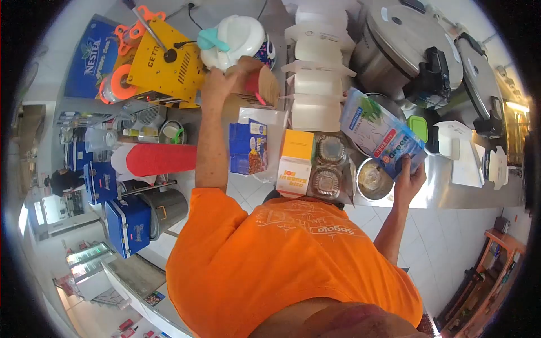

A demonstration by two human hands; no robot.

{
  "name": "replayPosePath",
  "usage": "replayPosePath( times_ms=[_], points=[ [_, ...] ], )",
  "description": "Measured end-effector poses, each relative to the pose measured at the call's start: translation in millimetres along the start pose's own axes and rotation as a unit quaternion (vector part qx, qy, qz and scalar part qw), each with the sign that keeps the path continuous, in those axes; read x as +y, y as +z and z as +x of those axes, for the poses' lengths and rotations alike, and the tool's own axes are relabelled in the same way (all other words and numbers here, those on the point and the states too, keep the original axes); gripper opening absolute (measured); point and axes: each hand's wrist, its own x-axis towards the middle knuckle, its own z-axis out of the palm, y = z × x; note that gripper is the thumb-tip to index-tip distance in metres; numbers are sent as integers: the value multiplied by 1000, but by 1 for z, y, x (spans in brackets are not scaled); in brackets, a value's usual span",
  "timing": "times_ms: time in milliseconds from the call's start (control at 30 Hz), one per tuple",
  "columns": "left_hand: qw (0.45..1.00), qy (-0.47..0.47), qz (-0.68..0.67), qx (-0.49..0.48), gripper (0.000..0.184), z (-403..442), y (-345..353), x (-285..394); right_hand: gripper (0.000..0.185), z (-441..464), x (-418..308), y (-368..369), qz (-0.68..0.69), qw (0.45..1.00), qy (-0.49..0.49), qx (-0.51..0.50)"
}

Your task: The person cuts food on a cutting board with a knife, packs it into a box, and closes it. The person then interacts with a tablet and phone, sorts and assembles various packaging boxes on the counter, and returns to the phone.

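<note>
My right hand (410, 183) is closed on the lower edge of a blue plastic packet of gloves (375, 127), which is tilted above the counter. My left hand (220, 85) reaches to the back of the counter, its fingers curled at the left side of a stack of brown paper pieces (260, 85); the fingertips are partly hidden. Behind that hand stands a white tub with a teal-handled lid (234, 42). Below the packet sits a metal bowl (374, 179) with something pale inside. Two clear-lidded containers (329, 149) stand left of the bowl.
A column of open white boxes (317, 79) runs down the counter's middle. Large metal cookers (403, 48) stand at the back right. A yellow machine (163, 62) is at the left, near a red-covered roll (163, 159). Blue printed packs (248, 147) and an orange-white carton (296, 163) lie in front.
</note>
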Motion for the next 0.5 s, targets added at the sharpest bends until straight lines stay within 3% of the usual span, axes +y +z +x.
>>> replayPosePath(
  times_ms=[100, 233, 333, 400, 467, 500],
  points=[
    [989, -32, -55, -131, 65, 4, 23, -31, 23, -16, -20, 37, -30, 998, -40, -41],
    [919, -161, -323, -162, 66, -13, 42, -24, 21, -41, -37, 79, -68, 986, -100, -118],
    [985, -42, -167, -19, 69, -61, 5, -21, 20, -60, -59, 97, -142, 968, -124, -165],
    [976, -25, -214, -23, 70, -88, 6, -51, 20, -75, -69, 107, -141, 968, -126, -164],
    [973, -30, -231, -2, 67, -105, 67, -112, 22, -88, -67, 113, -141, 969, -127, -155],
    [961, -34, -266, -65, 65, -103, 124, -164, 22, -95, -64, 115, -144, 971, -118, -150]
  ],
)
